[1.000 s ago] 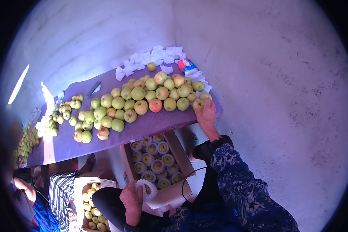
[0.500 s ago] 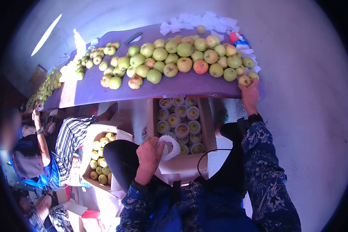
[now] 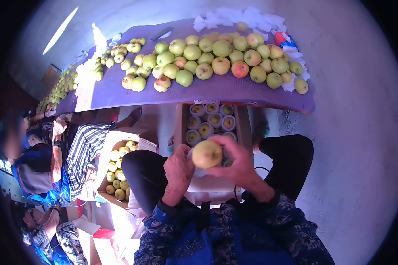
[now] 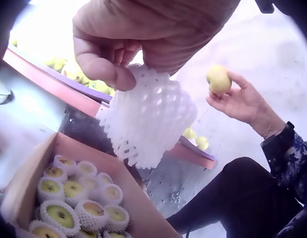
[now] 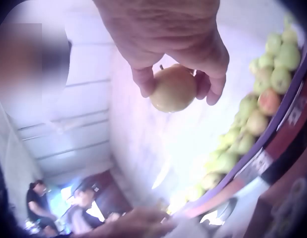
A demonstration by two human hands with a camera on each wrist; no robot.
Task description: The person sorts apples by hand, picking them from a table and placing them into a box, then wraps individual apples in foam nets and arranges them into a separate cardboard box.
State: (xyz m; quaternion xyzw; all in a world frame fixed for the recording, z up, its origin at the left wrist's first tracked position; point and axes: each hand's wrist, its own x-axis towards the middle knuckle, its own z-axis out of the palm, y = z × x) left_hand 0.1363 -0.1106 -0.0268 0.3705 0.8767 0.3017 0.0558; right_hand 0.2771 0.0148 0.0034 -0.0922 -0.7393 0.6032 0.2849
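Note:
My right hand (image 3: 239, 167) grips a yellow-green apple (image 3: 207, 154) by its sides. In the right wrist view the apple (image 5: 174, 89) hangs below my fingers, its stem showing. My left hand (image 3: 177, 173) pinches the top of a white foam net sleeve (image 4: 148, 116), which hangs down with nothing visible inside it. The apple covers most of the sleeve in the head view. Beneath both hands stands a cardboard box (image 4: 111, 171) of apples, each in its own foam net (image 4: 60, 218).
A purple-covered table (image 3: 234, 95) ahead bears a long heap of loose apples (image 3: 192, 52). Foam nets (image 3: 256, 18) and a red-blue packet (image 3: 285, 40) lie along its back. At left, another box of apples (image 3: 101, 190) stands beside a seated person (image 3: 37, 163).
My right hand has taken an apple from the table's right end and brought it in over the box, close to my left hand. My left hand keeps hold of the foam net sleeve.

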